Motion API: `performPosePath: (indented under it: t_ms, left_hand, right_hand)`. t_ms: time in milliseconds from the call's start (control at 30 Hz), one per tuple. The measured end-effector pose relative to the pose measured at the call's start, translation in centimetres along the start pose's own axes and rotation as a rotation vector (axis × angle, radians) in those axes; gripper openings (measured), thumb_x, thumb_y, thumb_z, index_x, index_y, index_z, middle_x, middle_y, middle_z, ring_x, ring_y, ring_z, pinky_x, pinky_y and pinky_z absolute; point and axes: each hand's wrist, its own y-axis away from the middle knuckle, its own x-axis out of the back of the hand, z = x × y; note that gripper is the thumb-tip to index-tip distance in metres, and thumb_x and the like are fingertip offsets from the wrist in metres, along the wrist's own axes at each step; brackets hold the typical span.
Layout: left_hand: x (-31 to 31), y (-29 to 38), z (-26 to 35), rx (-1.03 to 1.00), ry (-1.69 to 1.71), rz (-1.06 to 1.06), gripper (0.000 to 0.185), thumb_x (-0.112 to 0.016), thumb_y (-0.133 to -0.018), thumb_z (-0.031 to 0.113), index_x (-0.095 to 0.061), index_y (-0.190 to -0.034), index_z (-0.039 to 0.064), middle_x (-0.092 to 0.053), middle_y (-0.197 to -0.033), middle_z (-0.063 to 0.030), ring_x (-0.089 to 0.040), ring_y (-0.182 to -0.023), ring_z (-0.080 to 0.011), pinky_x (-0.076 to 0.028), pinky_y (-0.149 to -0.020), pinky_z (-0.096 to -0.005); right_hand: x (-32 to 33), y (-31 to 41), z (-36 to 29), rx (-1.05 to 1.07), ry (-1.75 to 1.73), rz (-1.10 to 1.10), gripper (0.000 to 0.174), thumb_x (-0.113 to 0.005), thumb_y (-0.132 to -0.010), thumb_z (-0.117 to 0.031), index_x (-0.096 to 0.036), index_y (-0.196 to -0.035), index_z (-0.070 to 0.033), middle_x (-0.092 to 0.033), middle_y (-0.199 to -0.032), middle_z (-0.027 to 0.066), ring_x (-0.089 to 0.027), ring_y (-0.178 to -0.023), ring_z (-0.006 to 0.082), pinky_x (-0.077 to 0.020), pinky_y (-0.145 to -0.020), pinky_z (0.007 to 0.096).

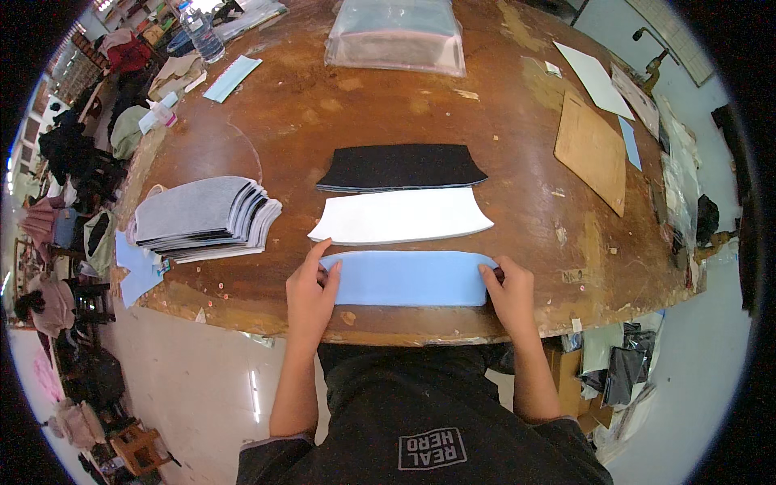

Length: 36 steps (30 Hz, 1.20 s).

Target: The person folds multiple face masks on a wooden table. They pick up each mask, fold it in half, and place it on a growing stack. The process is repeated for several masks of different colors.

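A light blue fabric piece (412, 279) lies flat near the table's front edge. My left hand (312, 291) pinches its left end between thumb and fingers, the index finger raised towards the white piece. At the right end, my right hand (509, 288) has thumb and fingers closed on the corner. Just beyond lies a stack of white curved pieces (400, 215), and behind that a stack of black curved pieces (401, 167) with a pale lower edge. To the left sits a thick pile of grey, black and white cut fabric pieces (188, 209).
Clear plastic bags (397, 42) lie at the table's far side. A water bottle (203, 36) and a small glue bottle (162, 113) stand at the left. Blue scraps (136, 267) lie beside the pile. A brown board (591, 151) and white sheet (594, 79) rest on the wooden table (388, 115).
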Motion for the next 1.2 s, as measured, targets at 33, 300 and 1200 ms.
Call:
performPosePath:
  t_ms: [33,300,1200]
  left_hand:
    - [0.0,0.0,-0.1,-0.001,0.003,0.0,0.04,-0.071,-0.091,0.012,-0.064,-0.129,0.006,-0.055,-0.071,-0.0077,-0.055,-0.062,-0.0158,-0.048,-0.062,-0.0315]
    - [-0.3,-0.3,-0.2,-0.04,-0.042,0.031,0.038,-0.072,-0.09,0.007,-0.064,-0.126,0.003,-0.058,-0.072,-0.0117,-0.057,-0.061,-0.0197,-0.049,-0.061,-0.0329]
    - [1.0,-5.8,0.0,-0.653,-0.312,-0.187,0.027,-0.072,-0.086,0.015,-0.069,-0.111,0.007,-0.067,-0.12,-0.009,-0.06,-0.12,-0.0294,-0.044,-0.103,-0.0461]
  right_hand:
    - [0.2,0.0,-0.2,0.003,-0.006,-0.002,0.028,-0.072,-0.09,-0.022,-0.07,-0.097,0.005,-0.068,-0.079,0.0257,-0.069,-0.071,0.0398,-0.0529,-0.065,0.0444]
    - [0.1,0.0,-0.4,-0.001,-0.044,0.006,0.027,-0.074,-0.088,-0.02,-0.069,-0.094,0.006,-0.068,-0.075,0.0244,-0.069,-0.069,0.0385,-0.0529,-0.064,0.0437]
    - [0.5,-6.6,-0.9,0.737,0.242,-0.039,0.025,-0.07,-0.083,-0.01,-0.068,-0.107,-0.006,-0.067,-0.117,0.0093,-0.06,-0.113,0.0311,-0.046,-0.1,0.0462]
